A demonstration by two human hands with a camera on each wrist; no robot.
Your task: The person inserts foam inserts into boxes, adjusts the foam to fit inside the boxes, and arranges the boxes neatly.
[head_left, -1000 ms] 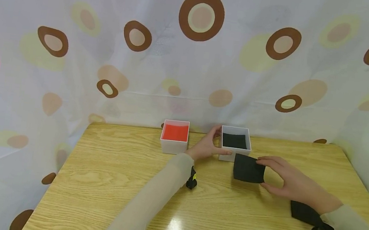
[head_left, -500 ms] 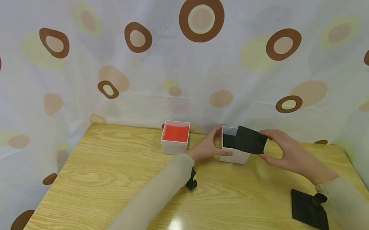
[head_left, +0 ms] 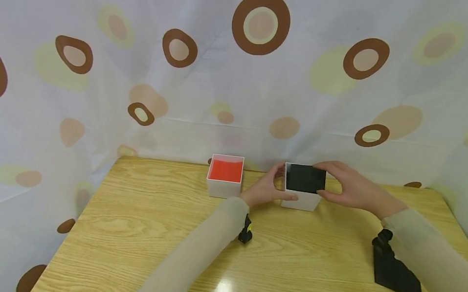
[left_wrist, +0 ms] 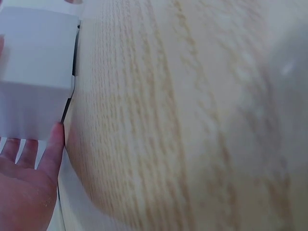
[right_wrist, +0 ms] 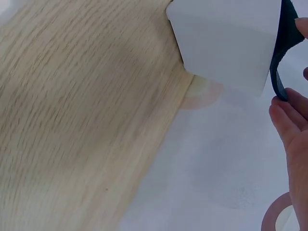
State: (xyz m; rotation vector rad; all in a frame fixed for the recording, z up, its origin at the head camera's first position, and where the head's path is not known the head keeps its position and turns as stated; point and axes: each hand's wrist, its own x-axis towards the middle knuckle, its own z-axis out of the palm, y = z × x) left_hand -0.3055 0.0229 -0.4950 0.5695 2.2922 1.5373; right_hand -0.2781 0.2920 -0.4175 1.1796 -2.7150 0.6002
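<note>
The white box [head_left: 299, 202] stands at the back of the table, with my left hand [head_left: 262, 190] on its left side, thumb along the front wall and fingers round the side. In the left wrist view, fingertips touch the box wall [left_wrist: 36, 53]. My right hand [head_left: 350, 187] pinches the right edge of a thin black square sheet [head_left: 304, 177], which lies over the box opening and covers what is inside. From the right wrist, the sheet [right_wrist: 284, 53] looks bent and sticks out past the box rim.
A second white box [head_left: 223, 190] to the left holds a red sheet [head_left: 225, 170]. Partly under the right forearm, black square material [head_left: 396, 276] lies on the wooden table [head_left: 151, 234]. A patterned curtain [head_left: 205, 93] hangs behind the table.
My right hand has carried the black sheet up and left, from in front of the box to over its opening. The left hand stays at the box.
</note>
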